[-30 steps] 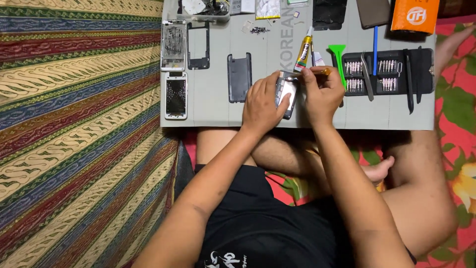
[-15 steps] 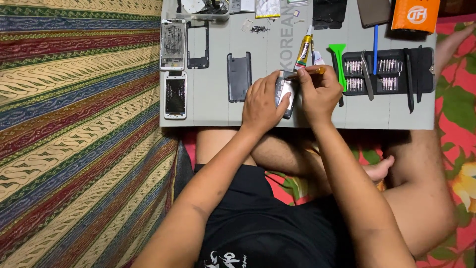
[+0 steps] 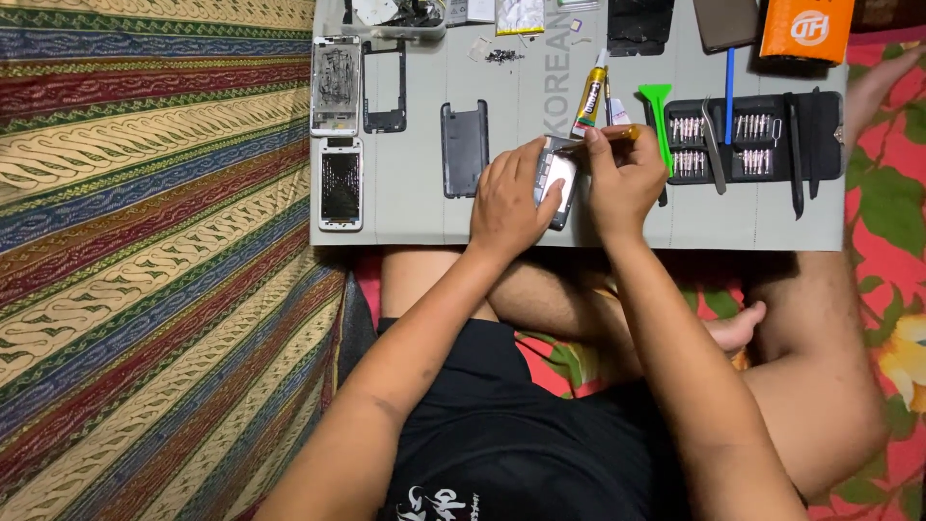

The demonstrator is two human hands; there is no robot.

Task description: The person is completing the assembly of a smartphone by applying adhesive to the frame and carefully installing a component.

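Two hands work at the near edge of a grey work mat (image 3: 415, 217), about midway along it. The left hand (image 3: 506, 205) curls its fingers round a small opened phone body (image 3: 559, 178), thumb lying across its pale inner face, so it is held flat on the mat. The right hand (image 3: 622, 183) pinches a thin yellow-handled tool (image 3: 603, 138), its tip on the phone body's far end; what the tip touches is too small to tell. The phone body looks dark at the rim and light grey inside. Just left of it lies one dark grey back cover (image 3: 464, 148). Toward the mat's left edge sit three more phone pieces: a phone with a cracked screen (image 3: 340, 183) nearest, then a white frame with bare insides (image 3: 335, 85) and a black empty frame (image 3: 385, 85). Right of the hands are one green pry tool (image 3: 659, 108), one glue tube (image 3: 589, 101) with a yellow label, and one black bit case (image 3: 752, 135) with two rows of silvery bits. At the far right corner lies one orange packet (image 3: 805, 27), rectangular, with a white mark.
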